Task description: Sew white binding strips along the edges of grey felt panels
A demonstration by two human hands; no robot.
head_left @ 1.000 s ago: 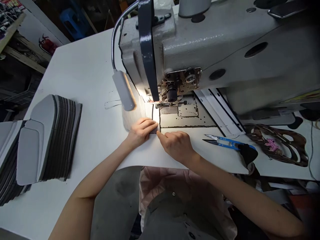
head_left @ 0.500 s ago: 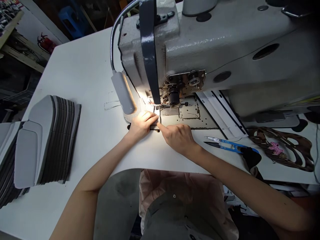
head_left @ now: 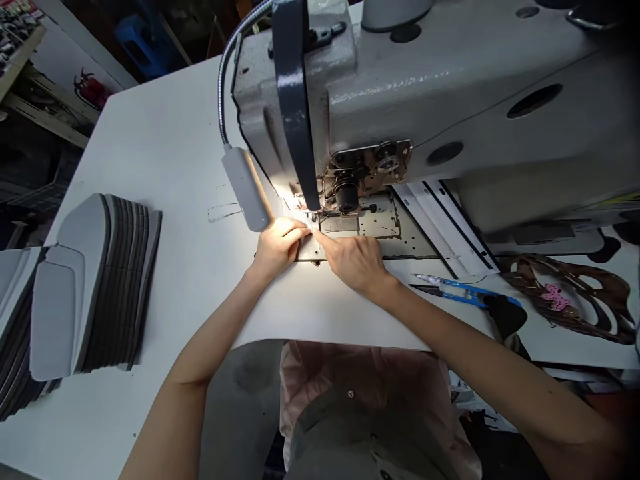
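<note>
A sewing machine (head_left: 280,100) stands before me, its lit needle area just beyond my fingertips. My left hand (head_left: 280,247) is closed at the left of the presser foot, thumb and fingers pressed together on a grey fabric piece (head_left: 274,201). Most of that piece is hidden by the hand and the lamp. To the right, my right hand (head_left: 355,263) lies over the metal bed plate (head_left: 413,247). Its index finger reaches forward to the fabric edge near the needle, and the other fingers are curled under. What those fingers hold, if anything, is hidden.
Stacked grey padded pieces (head_left: 95,287) stand on the white table (head_left: 165,133) at left. A lamp (head_left: 246,190) hangs beside the machine head. Blue-handled thread snips (head_left: 463,291) and a brown hair clip (head_left: 575,297) lie at right, near a white ruled plate (head_left: 445,230).
Both hands have moved slightly away from me, toward the needle. The fabric piece has moved farther under the machine, and less of it shows around my left hand.
</note>
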